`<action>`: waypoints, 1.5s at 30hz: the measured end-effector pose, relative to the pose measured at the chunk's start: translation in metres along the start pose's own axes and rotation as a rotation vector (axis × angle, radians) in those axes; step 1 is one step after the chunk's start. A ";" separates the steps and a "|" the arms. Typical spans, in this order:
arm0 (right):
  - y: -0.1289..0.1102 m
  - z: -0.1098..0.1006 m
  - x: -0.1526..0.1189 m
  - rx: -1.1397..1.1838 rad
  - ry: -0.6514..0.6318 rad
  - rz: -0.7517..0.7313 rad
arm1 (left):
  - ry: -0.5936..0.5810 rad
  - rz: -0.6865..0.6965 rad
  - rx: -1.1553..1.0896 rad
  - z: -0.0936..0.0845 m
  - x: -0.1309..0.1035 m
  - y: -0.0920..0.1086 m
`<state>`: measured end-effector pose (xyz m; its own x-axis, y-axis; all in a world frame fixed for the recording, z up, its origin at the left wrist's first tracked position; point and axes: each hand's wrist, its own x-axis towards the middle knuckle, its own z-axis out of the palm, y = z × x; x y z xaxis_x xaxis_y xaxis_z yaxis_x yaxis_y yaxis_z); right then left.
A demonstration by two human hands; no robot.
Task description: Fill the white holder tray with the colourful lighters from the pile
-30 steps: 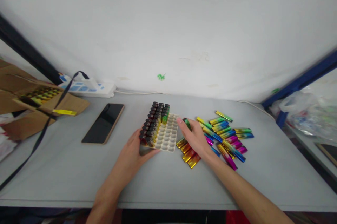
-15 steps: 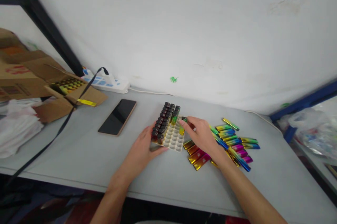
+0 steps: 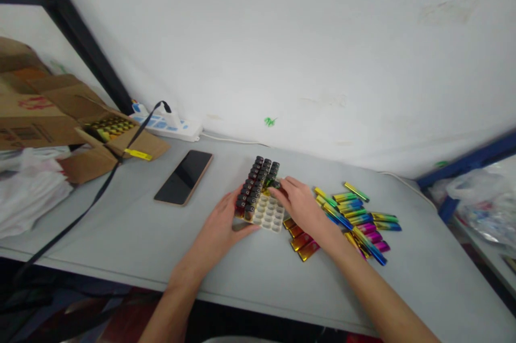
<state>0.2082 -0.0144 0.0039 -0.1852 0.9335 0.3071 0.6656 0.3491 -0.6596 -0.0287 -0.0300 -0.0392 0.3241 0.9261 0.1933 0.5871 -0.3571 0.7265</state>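
Note:
My left hand (image 3: pixel 220 227) grips the left side of a white holed tray (image 3: pixel 269 215), with the thumb along its front edge. Rows of upright black-topped sticks (image 3: pixel 252 184), shaped like lighters, fill the tray's left part, while bare holes show at the front right. In the closed fingers of my right hand (image 3: pixel 301 204) is a black-topped lighter-like stick (image 3: pixel 274 184), low over the tray beside the standing rows. My fingers partly hide it, and I cannot tell how deep it sits. Right of the tray lie loose shiny sticks (image 3: pixel 355 211) in gold, green, blue and pink.
A black phone (image 3: pixel 184 177) lies left of the tray. Beyond it are a white power strip (image 3: pixel 173 127) and an open cardboard box (image 3: pixel 91 163) holding yellow sticks. A dark strap (image 3: pixel 100 191) crosses the left side. Clear plastic bags (image 3: pixel 484 198) lie at far right.
My right hand has moved slightly left and back, bringing the held stick from over the bare holes to the edge of the filled rows. My left hand keeps its grip on the tray.

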 end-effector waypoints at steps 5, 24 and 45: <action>-0.004 0.011 0.008 -0.160 -0.072 0.065 | -0.011 -0.007 -0.004 -0.002 0.002 0.002; 0.064 -0.076 -0.032 -0.351 0.027 0.195 | -0.029 -0.112 0.089 -0.005 0.006 -0.002; 0.034 -0.088 -0.016 0.037 0.152 0.163 | -0.010 -0.102 0.091 -0.003 0.006 -0.008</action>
<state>0.2976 -0.0249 0.0373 0.0359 0.9557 0.2921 0.6507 0.1995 -0.7327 -0.0336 -0.0212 -0.0413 0.2668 0.9570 0.1143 0.6818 -0.2712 0.6794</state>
